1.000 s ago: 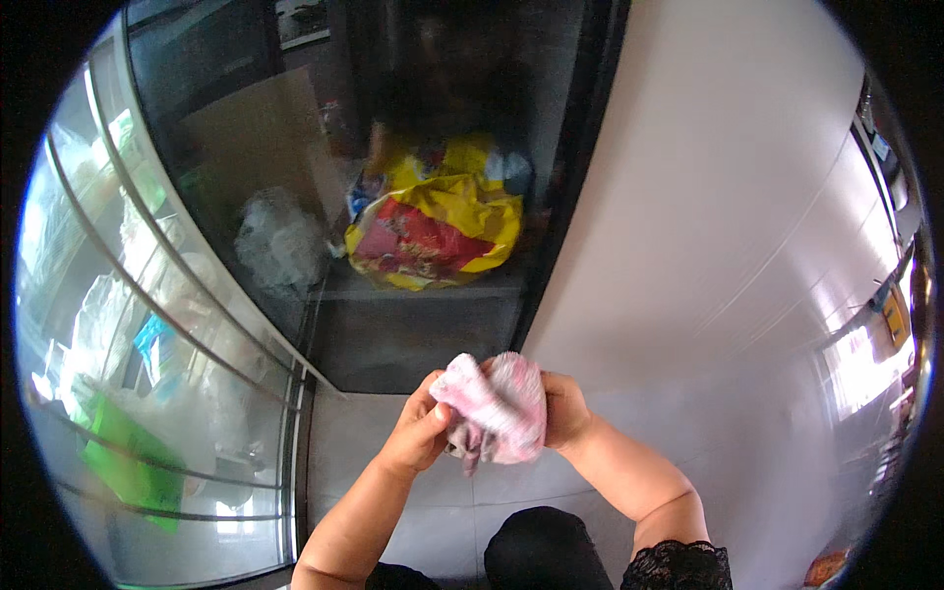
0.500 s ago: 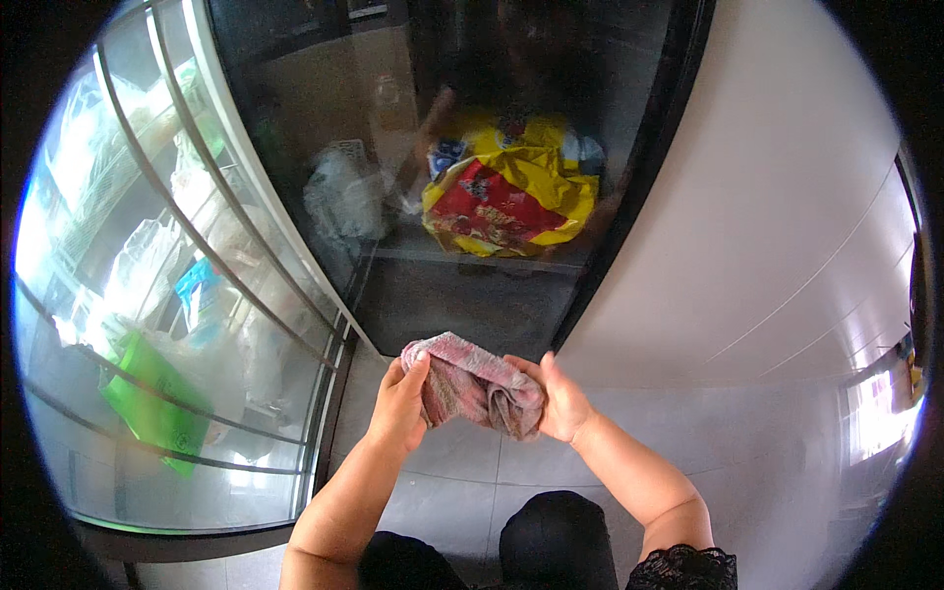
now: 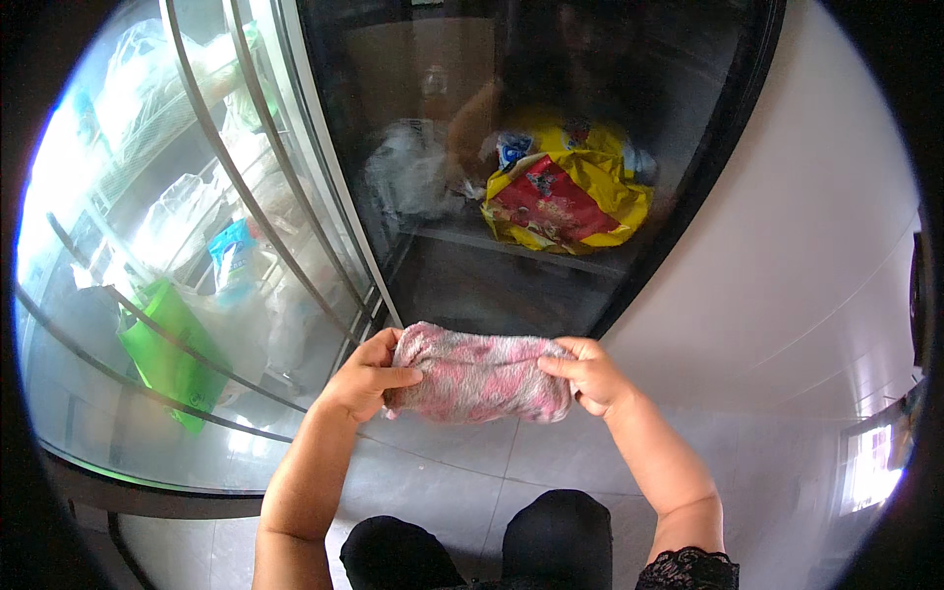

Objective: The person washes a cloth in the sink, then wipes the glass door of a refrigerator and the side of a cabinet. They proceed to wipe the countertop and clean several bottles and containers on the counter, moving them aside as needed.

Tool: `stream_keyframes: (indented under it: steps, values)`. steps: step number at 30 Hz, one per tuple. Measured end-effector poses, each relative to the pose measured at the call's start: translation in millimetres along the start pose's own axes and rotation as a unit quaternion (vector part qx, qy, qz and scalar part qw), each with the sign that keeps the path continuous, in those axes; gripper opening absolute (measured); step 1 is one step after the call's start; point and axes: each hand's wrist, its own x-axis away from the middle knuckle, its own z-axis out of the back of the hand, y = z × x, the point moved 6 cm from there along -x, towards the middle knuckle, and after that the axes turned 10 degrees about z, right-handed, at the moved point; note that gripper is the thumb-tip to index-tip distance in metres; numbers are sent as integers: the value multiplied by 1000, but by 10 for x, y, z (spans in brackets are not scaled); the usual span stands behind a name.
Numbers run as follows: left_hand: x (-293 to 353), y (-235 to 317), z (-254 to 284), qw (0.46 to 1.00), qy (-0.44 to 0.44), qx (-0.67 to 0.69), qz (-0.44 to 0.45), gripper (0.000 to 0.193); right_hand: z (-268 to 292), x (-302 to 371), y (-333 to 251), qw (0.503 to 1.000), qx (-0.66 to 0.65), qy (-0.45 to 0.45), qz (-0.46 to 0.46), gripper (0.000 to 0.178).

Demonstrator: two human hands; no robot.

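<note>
A folded pink and grey cloth [image 3: 480,379] is stretched flat between my two hands, above the floor and in front of a dark glass door. My left hand [image 3: 369,376] grips its left end, thumb on top and fingers behind. At the right end, my right hand [image 3: 588,376] pinches the cloth the same way. The fingers beneath the cloth are partly hidden.
Behind the dark glass door [image 3: 492,285] sits a yellow and red plastic bag [image 3: 575,192] beside a clear bag [image 3: 413,172]. Metal bars cross the glass at left, with a green bag [image 3: 172,344] behind them. A smooth white panel [image 3: 787,246] rises at right, above grey floor tiles [image 3: 442,462].
The cloth, bunched and drooping before, is now spread wider and flatter between my hands. My hands have moved farther apart. The view has shifted, so the surroundings sit farther right.
</note>
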Motion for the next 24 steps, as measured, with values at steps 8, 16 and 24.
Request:
stream_keyframes:
  steps: [8,16,24]
  values:
    - [-132,-151,-36,982,-39,180,45,50,-180,-170,271,982,-137,-127,24,73]
    - [-89,-564,354,985,-13,95,146,40,-176,-119,588,995,-52,-41,-70,43]
    - [282,221,462,950,-60,-144,-270,33,-576,-10,-254,887,247,-175,350,36]
